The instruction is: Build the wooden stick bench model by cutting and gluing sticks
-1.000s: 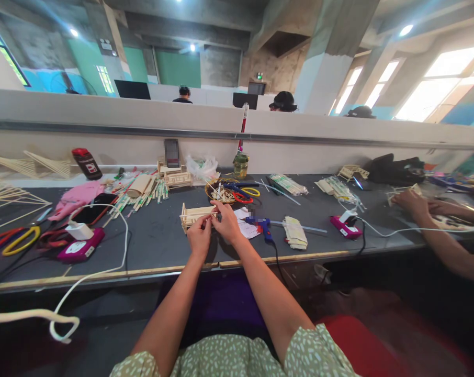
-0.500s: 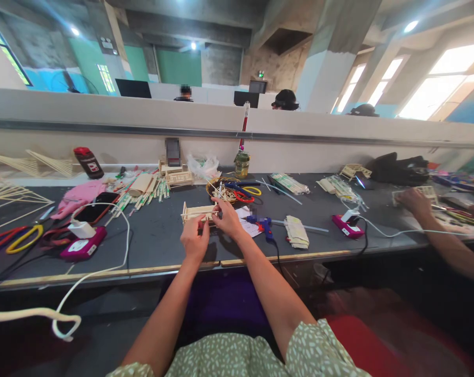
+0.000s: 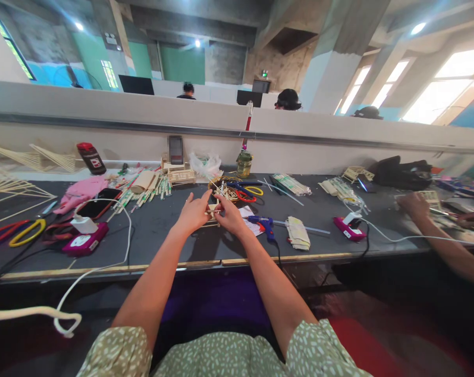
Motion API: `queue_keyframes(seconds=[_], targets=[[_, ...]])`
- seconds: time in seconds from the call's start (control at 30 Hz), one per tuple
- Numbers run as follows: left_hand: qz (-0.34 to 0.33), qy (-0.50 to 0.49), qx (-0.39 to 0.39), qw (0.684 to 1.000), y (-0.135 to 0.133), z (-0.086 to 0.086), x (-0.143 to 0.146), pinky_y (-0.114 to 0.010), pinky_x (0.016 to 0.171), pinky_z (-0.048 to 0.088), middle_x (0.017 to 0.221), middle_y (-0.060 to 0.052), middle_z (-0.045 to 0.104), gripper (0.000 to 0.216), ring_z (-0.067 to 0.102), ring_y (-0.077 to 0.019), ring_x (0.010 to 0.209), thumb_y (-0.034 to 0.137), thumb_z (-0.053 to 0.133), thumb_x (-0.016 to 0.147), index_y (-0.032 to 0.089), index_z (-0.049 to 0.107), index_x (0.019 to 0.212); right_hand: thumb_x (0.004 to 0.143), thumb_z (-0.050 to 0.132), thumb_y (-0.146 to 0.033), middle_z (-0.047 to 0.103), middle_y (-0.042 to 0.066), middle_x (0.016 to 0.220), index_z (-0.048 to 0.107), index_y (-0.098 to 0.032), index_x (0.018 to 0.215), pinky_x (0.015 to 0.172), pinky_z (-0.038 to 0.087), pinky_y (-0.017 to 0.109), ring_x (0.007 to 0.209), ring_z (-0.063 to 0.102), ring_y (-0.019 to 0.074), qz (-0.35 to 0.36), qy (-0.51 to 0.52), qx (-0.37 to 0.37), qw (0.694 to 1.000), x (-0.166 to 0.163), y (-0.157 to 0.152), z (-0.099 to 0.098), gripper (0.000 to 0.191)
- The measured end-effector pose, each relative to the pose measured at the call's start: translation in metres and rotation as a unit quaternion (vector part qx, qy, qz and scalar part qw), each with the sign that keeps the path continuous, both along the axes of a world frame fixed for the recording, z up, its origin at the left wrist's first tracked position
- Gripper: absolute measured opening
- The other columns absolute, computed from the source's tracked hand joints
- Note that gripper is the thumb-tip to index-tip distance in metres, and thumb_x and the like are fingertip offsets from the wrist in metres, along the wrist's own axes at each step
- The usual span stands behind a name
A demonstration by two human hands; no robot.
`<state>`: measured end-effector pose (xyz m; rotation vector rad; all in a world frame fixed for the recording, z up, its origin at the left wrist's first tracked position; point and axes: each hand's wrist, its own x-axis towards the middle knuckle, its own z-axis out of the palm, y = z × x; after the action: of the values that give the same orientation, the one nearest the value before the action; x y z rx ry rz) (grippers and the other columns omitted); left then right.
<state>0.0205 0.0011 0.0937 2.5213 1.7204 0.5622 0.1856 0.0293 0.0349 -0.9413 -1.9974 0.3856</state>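
Both hands meet over the middle of the dark surface [image 3: 158, 238], with a small stick frame [image 3: 214, 211] between them. The left hand [image 3: 193, 212] covers most of the frame. Its grip is closed on the near end with thumb and forefinger, and the other fingers are splayed upward. The right hand [image 3: 229, 215] comes in from 3 o'clock, its grip pinched shut on the frame's other end. A basket [image 3: 226, 192] of short sticks sits just beyond the hands at 12 o'clock, with red and yellow scissors [image 3: 245, 192] lying across its rim. A blue glue gun [image 3: 262, 223] lies just beside the right hand at 3 o'clock, and a folded cloth [image 3: 298, 233] is a little further that way. A pink power bank [image 3: 83, 244] and a phone [image 3: 98, 206] lie well apart at 9 o'clock. A co-worker's hand [image 3: 415, 204] works far off at 3 o'clock.
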Motion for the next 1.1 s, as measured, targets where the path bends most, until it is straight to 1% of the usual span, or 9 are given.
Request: queue_keyframes(seconds=[0.17, 0.33, 0.53, 0.63, 0.77, 0.83, 0.9, 0.97, 1.1], targets=[[0.004, 0.016, 0.000, 1.000, 0.006, -0.005, 0.007, -0.049, 0.115, 0.021, 0.097, -0.007, 0.074, 0.073, 0.065, -0.0243, 0.104, 0.017, 0.057, 0.079, 0.012, 0.029, 0.146, 0.073, 0.056, -0.010, 0.067, 0.002, 0.090, 0.044, -0.018, 0.137, 0.083, 0.047, 0.033, 0.086, 0.059, 0.0191, -0.014, 0.008, 0.007, 1.000, -0.001, -0.003, -0.002, 0.066], [0.013, 0.001, -0.010, 1.000, 0.006, -0.010, 0.008, -0.050, 0.114, 0.023, 0.102, -0.009, 0.073, 0.072, 0.064, -0.0250, 0.107, 0.018, 0.056, 0.080, 0.011, 0.028, 0.146, 0.076, 0.058, -0.012, 0.068, 0.002, 0.091, 0.042, -0.020, 0.140, 0.085, 0.047, 0.034, 0.088, 0.060, 0.0199, -0.017, 0.016, 0.006, 1.000, -0.002, -0.002, -0.007, 0.066], [0.008, -0.025, -0.006, 1.000, 0.008, -0.019, 0.009, -0.049, 0.114, 0.024, 0.104, -0.007, 0.073, 0.072, 0.064, -0.0239, 0.108, 0.016, 0.054, 0.081, 0.014, 0.027, 0.147, 0.079, 0.058, -0.013, 0.068, 0.003, 0.092, 0.042, -0.021, 0.140, 0.087, 0.047, 0.035, 0.091, 0.059, 0.0201, -0.020, 0.018, 0.002, 1.000, -0.002, -0.003, -0.008, 0.064], [0.006, -0.033, -0.011, 0.999, 0.009, -0.020, 0.008, -0.050, 0.113, 0.025, 0.103, -0.007, 0.074, 0.073, 0.064, -0.0241, 0.109, 0.016, 0.055, 0.081, 0.015, 0.025, 0.148, 0.079, 0.057, -0.013, 0.068, 0.003, 0.092, 0.043, -0.021, 0.139, 0.088, 0.047, 0.035, 0.092, 0.059, 0.0202, -0.019, 0.024, 0.004, 1.000, -0.002, -0.005, -0.008, 0.062], [0.005, -0.041, -0.028, 0.999, 0.009, -0.017, 0.008, -0.054, 0.110, 0.028, 0.104, -0.008, 0.074, 0.075, 0.063, -0.0271, 0.111, 0.017, 0.054, 0.082, 0.016, 0.021, 0.150, 0.080, 0.055, -0.014, 0.068, 0.004, 0.093, 0.043, -0.020, 0.139, 0.089, 0.047, 0.036, 0.092, 0.058, 0.0208, -0.021, 0.035, 0.008, 0.999, -0.002, -0.008, -0.006, 0.061], [0.007, -0.042, -0.037, 0.998, 0.009, -0.017, 0.009, -0.053, 0.108, 0.030, 0.105, -0.008, 0.074, 0.077, 0.063, -0.0280, 0.111, 0.017, 0.054, 0.082, 0.017, 0.020, 0.151, 0.079, 0.055, -0.013, 0.068, 0.005, 0.099, 0.043, -0.021, 0.139, 0.091, 0.046, 0.036, 0.096, 0.057, 0.0214, -0.026, 0.041, 0.011, 0.999, -0.001, -0.012, -0.006, 0.062], [0.008, -0.039, -0.040, 0.998, 0.010, -0.017, 0.009, -0.052, 0.107, 0.031, 0.105, -0.009, 0.073, 0.078, 0.063, -0.0277, 0.111, 0.016, 0.055, 0.082, 0.018, 0.020, 0.151, 0.077, 0.055, -0.012, 0.066, 0.006, 0.109, 0.043, -0.021, 0.139, 0.093, 0.046, 0.037, 0.100, 0.056, 0.0217, -0.039, 0.057, 0.018, 0.997, 0.000, -0.018, -0.007, 0.064], [0.005, -0.034, -0.037, 0.999, 0.011, -0.017, 0.009, -0.051, 0.107, 0.031, 0.105, -0.008, 0.073, 0.077, 0.063, -0.0270, 0.110, 0.016, 0.055, 0.082, 0.019, 0.021, 0.151, 0.077, 0.054, -0.011, 0.064, 0.008, 0.115, 0.042, -0.020, 0.139, 0.091, 0.046, 0.037, 0.101, 0.056, 0.0214, -0.064, 0.089, 0.021, 0.994, -0.001, -0.027, -0.011, 0.064], [0.001, -0.019, -0.030, 0.999, 0.012, -0.017, 0.009, -0.053, 0.107, 0.030, 0.100, -0.007, 0.074, 0.076, 0.065, -0.0265, 0.105, 0.014, 0.054, 0.082, 0.019, 0.021, 0.151, 0.081, 0.049, -0.012, 0.061, 0.010, 0.117, 0.043, -0.019, 0.135, 0.080, 0.049, 0.032, 0.092, 0.056, 0.0189, -0.119, 0.154, 0.017, 0.981, -0.010, -0.047, -0.026, 0.055]])
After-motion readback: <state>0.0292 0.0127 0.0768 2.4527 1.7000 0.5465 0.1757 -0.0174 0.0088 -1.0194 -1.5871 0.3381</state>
